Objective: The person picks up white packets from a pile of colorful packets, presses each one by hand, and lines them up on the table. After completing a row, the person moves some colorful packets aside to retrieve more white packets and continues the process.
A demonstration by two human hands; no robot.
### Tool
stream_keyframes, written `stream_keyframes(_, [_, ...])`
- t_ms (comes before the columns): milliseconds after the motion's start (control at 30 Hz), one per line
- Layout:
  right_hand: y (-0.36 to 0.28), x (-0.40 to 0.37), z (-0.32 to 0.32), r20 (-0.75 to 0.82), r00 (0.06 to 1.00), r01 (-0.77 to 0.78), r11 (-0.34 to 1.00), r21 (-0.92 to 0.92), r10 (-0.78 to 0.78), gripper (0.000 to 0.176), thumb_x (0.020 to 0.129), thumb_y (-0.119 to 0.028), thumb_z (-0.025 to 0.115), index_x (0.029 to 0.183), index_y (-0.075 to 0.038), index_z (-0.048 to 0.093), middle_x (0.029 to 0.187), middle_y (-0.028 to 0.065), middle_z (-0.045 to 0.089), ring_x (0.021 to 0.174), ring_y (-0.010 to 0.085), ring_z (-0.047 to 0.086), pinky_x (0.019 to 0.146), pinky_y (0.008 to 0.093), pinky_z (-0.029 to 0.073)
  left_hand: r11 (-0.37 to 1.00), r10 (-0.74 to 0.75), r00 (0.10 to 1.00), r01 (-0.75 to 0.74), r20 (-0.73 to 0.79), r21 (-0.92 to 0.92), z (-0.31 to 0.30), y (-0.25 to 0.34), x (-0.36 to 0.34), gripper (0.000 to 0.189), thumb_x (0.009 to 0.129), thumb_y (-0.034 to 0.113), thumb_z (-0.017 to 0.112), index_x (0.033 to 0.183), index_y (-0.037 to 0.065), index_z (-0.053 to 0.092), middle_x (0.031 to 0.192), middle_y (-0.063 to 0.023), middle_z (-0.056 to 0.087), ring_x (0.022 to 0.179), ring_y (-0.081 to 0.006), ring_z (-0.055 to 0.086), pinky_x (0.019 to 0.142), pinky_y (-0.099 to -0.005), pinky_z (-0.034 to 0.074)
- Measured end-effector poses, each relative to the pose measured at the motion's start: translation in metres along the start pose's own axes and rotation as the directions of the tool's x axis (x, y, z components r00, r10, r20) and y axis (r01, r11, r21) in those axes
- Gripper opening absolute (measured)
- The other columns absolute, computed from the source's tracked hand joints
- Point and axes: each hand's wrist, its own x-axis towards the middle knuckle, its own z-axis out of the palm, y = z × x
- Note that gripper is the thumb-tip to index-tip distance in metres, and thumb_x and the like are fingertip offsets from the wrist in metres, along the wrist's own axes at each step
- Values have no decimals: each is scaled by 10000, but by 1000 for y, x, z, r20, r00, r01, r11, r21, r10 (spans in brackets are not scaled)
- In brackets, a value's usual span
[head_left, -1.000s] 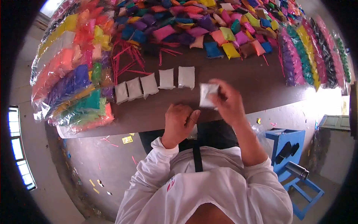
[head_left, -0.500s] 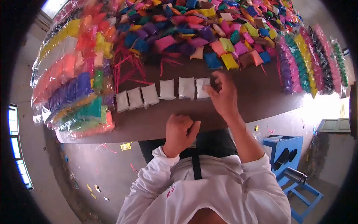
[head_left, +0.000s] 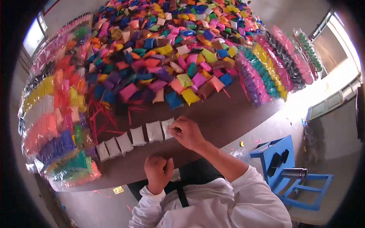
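Observation:
Several small white packets [head_left: 154, 131] lie in a slightly uneven row on the dark brown table. At the right end of that row, my right hand [head_left: 187, 133] has its fingers curled together on the edge of the last white packet [head_left: 166, 128], covering part of it. My left hand [head_left: 157, 173] is loosely closed near the table's front edge, below the row, and nothing shows in it.
A large heap of colourful packets [head_left: 163, 53] covers the back of the table [head_left: 213, 117]. Clear bags of packets stand left [head_left: 45, 125] and right [head_left: 262, 72]. Pink strips [head_left: 100, 121] lie beside the heap. A blue stool [head_left: 273, 159] with a metal bottle [head_left: 294, 173] is at the right.
The view has tilted up and swung right, showing more of the heap. My right hand's fingers have drawn together at the last white packet. My left hand stays loosely closed.

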Motion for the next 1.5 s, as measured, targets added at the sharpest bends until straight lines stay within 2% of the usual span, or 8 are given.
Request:
stream_keyframes(167, [23, 22, -42, -159, 979, -96, 978, 186, 126, 188, 928, -216, 657, 953, -29, 668, 793, 88, 605, 744, 182, 610, 687, 316, 486, 1000, -8, 1000, 8, -4, 30, 2, 0, -2, 334, 752, 69, 714, 572, 73, 433, 566, -99, 453, 549, -329, 477, 555, -438, 359])
stream_keyframes(433, [171, 211, -156, -638, 728, -38, 914, -403, -251, 243, 942, -226, 599, 1095, -43, 652, 929, 185, 684, 873, 355, 656, 759, 418, 507, 991, -61, 998, 59, 20, 119, 7, 2, 0, 348, 723, 89, 717, 558, 90, 412, 566, -90, 453, 559, -325, 476, 542, -447, 343])
stream_keyframes(533, [176, 249, -195, -507, 857, -308, 883, -355, 95, 306, 830, -232, 687, 1088, -71, 659, 1002, 191, 686, 949, 377, 654, 806, 451, 516, 988, -90, 996, 88, 5, 130, 10, 1, -2, 346, 704, 92, 708, 546, 100, 401, 560, -80, 444, 550, -313, 464, 542, -439, 340])
stream_keyframes(700, [215, 296, -211, -525, 834, -447, 767, -461, 170, 424, 711, -227, 793, 1083, -88, 645, 1090, 169, 686, 1044, 346, 656, 884, 437, 537, 980, -92, 994, 102, -66, 171, 18, 1, -2, 350, 692, 95, 689, 526, 110, 381, 544, -66, 423, 532, -285, 449, 546, -414, 333])
stream_keyframes(900, [305, 338, -238, -657, 709, -631, 646, -429, 256, 383, 915, -372, 552, 1054, -48, 704, 1109, 245, 664, 1078, 403, 627, 896, 501, 494, 951, -130, 991, 128, -13, 280, 17, 6, 2, 323, 716, 92, 663, 548, 106, 387, 550, -65, 415, 528, -284, 439, 539, -411, 326])
stream_keyframes(1067, [321, 340, -237, -515, 776, -614, 624, -484, 364, 477, 879, -429, 585, 1052, 0, 699, 1125, 242, 664, 1088, 414, 622, 959, 492, 472, 952, 39, 999, -45, 27, 304, 12, 10, 13, 154, 798, 1, 698, 830, 25, 550, 781, -167, 597, 667, -336, 587, 624, -451, 488])
stream_keyframes(1233, [317, 349, -246, -373, 798, -603, 614, -509, 474, 510, 777, -435, 671, 1039, 1, 700, 1157, 250, 653, 1117, 409, 612, 975, 474, 464, 945, -71, 997, 66, 6, 322, 17, 8, 2, 290, 764, 77, 668, 623, 93, 415, 614, -97, 466, 559, -305, 471, 563, -433, 359])
stream_keyframes(1500, [196, 305, -203, -733, 678, -192, 953, -234, -43, 454, 777, -251, 724, 1149, -14, 619, 1140, 212, 656, 1044, 376, 643, 899, 460, 492, 972, -109, 993, 118, -55, 203, 20, -2, -6, 358, 722, 124, 692, 531, 106, 390, 541, -74, 421, 508, -283, 446, 532, -405, 330])
